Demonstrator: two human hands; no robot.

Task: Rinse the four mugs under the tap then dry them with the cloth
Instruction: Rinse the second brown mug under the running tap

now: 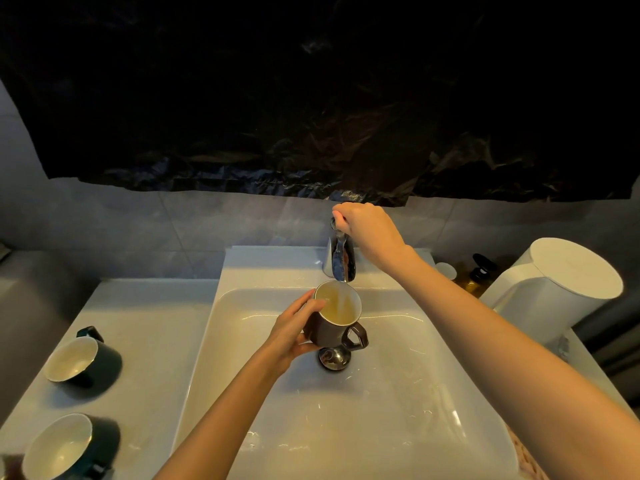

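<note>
Inspector: Mug under the tap, material and position?

Assessor: The brown mug (332, 320) is glazed ceramic, dark outside, pale inside, with a loop handle turned to the right of the frame. It is held upright at centre frame over the sink (381, 410), just below the spout of the tap (341, 258). A thin stream of water falls into it.

Inspector: Grip?

Assessor: The left hand (294, 332) clasps the mug's wall, thumb and fingers wrapped round it. The right hand (367, 230) is above it, fingers curled over the lever (335, 221).

Inspector: Fixtures?

Assessor: The sink is a smooth white rectangular basin, scuffed with fine scratches. The tap is polished chrome, as is the round drain plug (334, 358) under the mug.

Inspector: Other mugs?

Assessor: Two dark mugs (81, 358) (69, 445) with pale interiors sit on the white counter (149, 323) at lower left, well apart from the sink's drain.

Inspector: Anything else? Any lettering?

Assessor: A white cylindrical container (561, 282) lies tilted at right, beside an amber bottle (476, 275) with a black pump. Print on it is too small to tell. Crinkled black plastic sheeting (311, 98) covers the upper frame.
</note>
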